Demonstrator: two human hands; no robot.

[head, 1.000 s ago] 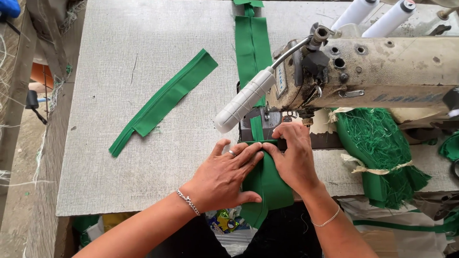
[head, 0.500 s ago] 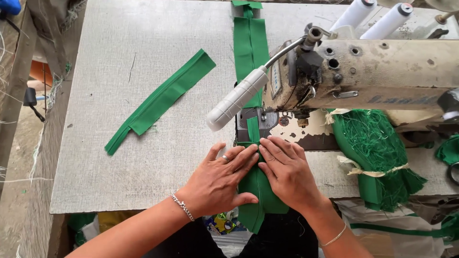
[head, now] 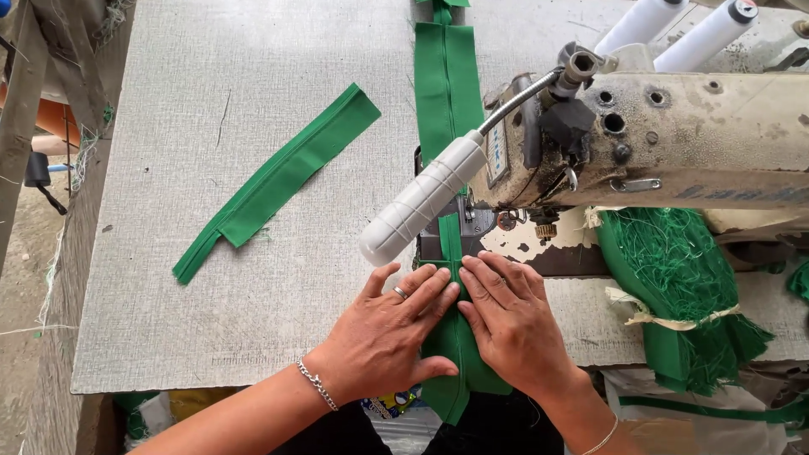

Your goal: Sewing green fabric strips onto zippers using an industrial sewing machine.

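A long green fabric strip runs under the head of a worn cream sewing machine and out behind it. My left hand, with a ring and a chain bracelet, lies flat on the strip's left side just in front of the needle. My right hand presses flat on its right side, fingertips almost touching the left hand's. The strip's near end hangs over the table edge between my wrists. A white lamp tube on a flexible arm points over the needle area.
A second folded green strip lies diagonally on the grey table to the left. A tied bundle of green pieces sits right of the machine. Two white thread cones stand at the back right. The table's front edge is near my forearms.
Both hands have stayed flat on the strip, sliding slightly closer together and a little toward me. The view has shifted a bit.
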